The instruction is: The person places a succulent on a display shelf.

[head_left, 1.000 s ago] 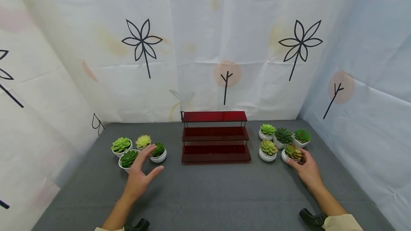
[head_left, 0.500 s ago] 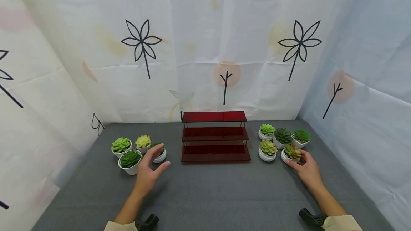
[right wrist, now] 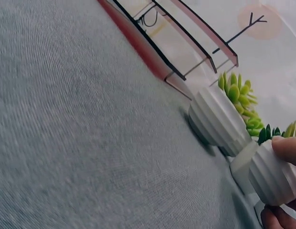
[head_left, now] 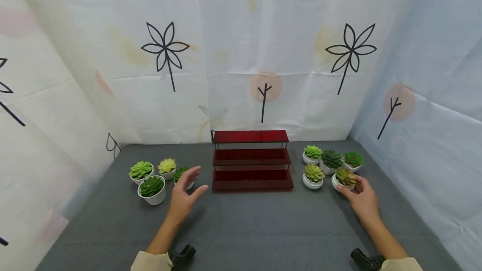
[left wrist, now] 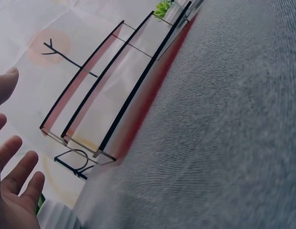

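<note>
My right hand (head_left: 363, 200) grips a ribbed white pot with a yellow-green, reddish-tipped succulent (head_left: 345, 177). In the right wrist view the thumb lies on the upper side of this pot (right wrist: 274, 174), fingers beneath, close over the cloth. Beside it stands a pot with a yellow-green succulent (head_left: 314, 175). My left hand (head_left: 183, 200) is held with fingers and thumb apart, nothing between them. It partly covers a small pot with a dark green succulent (head_left: 180, 173). Left of that hand stands a larger white pot with a green succulent (head_left: 152, 190).
A dark red three-tier shelf (head_left: 252, 162) stands at the back middle. Behind the held pot are a bright green succulent (head_left: 312, 152), a dark green one (head_left: 331, 160) and a green one (head_left: 353, 160). Two light green succulents, one of them pale (head_left: 167, 166), stand back left.
My left hand has moved right, away from the larger left pot and across the small dark green one. The pot in my right hand has shifted slightly right and up.
</note>
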`<move>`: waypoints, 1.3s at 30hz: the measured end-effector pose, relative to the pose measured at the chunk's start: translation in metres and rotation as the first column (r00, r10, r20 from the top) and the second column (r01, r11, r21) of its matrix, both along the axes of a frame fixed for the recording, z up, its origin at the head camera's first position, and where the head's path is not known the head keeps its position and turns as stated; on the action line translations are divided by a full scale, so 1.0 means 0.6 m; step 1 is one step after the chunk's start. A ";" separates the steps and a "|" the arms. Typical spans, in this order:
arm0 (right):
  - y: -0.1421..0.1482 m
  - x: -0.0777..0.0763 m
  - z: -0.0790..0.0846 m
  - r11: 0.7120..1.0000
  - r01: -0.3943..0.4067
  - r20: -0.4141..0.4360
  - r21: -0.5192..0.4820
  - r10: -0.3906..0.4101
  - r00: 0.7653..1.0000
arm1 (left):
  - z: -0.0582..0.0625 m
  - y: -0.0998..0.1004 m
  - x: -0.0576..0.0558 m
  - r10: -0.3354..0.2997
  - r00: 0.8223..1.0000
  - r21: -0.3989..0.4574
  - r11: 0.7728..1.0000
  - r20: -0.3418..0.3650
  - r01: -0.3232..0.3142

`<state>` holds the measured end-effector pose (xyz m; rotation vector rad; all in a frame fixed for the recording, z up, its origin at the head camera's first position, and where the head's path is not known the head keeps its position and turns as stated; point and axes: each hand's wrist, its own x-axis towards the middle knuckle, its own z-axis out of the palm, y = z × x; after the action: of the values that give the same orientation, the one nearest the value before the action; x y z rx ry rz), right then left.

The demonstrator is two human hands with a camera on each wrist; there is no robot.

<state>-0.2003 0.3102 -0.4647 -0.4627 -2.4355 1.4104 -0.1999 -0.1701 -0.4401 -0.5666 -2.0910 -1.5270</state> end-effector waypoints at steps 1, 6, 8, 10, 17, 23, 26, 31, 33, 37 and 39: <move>-0.002 0.001 0.001 1.000 0.010 -0.003 -0.005 -0.010 1.000 | -0.001 0.001 -0.001 0.002 1.000 -0.003 1.000 0.006 -0.002; -0.011 0.005 0.004 0.997 0.061 -0.047 -0.045 -0.063 0.997 | -0.005 0.007 -0.006 -0.011 0.999 0.019 1.000 0.035 0.010; -0.015 0.006 0.007 0.995 0.079 -0.073 -0.065 -0.084 0.994 | -0.006 0.011 -0.009 -0.016 0.998 0.032 0.999 0.055 0.014; -0.019 0.006 0.010 0.992 0.093 -0.100 -0.080 -0.101 0.990 | -0.005 0.015 -0.011 -0.020 0.997 0.046 0.999 0.079 0.017; -0.034 0.005 0.023 0.991 0.100 -0.165 -0.093 -0.115 0.980 | -0.006 0.025 -0.024 -0.047 0.990 0.069 0.997 0.136 0.038; -0.046 0.002 0.028 0.988 0.090 -0.243 -0.124 -0.118 0.963 | -0.009 0.028 -0.038 -0.071 0.984 0.080 0.995 0.163 0.059; -0.051 -0.002 0.028 0.989 0.076 -0.301 -0.129 -0.112 0.947 | -0.010 0.030 -0.046 -0.044 0.979 0.073 0.997 0.198 0.030; -0.060 -0.010 0.025 0.988 0.060 -0.378 -0.143 -0.110 0.919 | -0.008 0.035 -0.054 -0.019 0.965 0.052 0.999 0.262 0.006; -0.065 -0.013 0.025 0.988 0.053 -0.400 -0.145 -0.107 0.910 | -0.011 0.038 -0.058 -0.029 0.959 0.059 0.998 0.280 0.013; -0.078 -0.021 0.032 0.986 0.017 -0.449 -0.165 -0.090 0.889 | -0.034 0.037 -0.078 -0.041 0.948 0.095 0.995 0.315 0.012; -0.085 -0.027 0.036 0.983 -0.006 -0.471 -0.185 -0.083 0.878 | -0.047 0.035 -0.089 -0.030 0.946 0.101 0.995 0.322 -0.003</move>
<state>-0.2163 0.2591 -0.4432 -0.1680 -1.9038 1.5225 -0.2535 -0.1493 -0.4685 -0.3091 -2.2329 -1.8242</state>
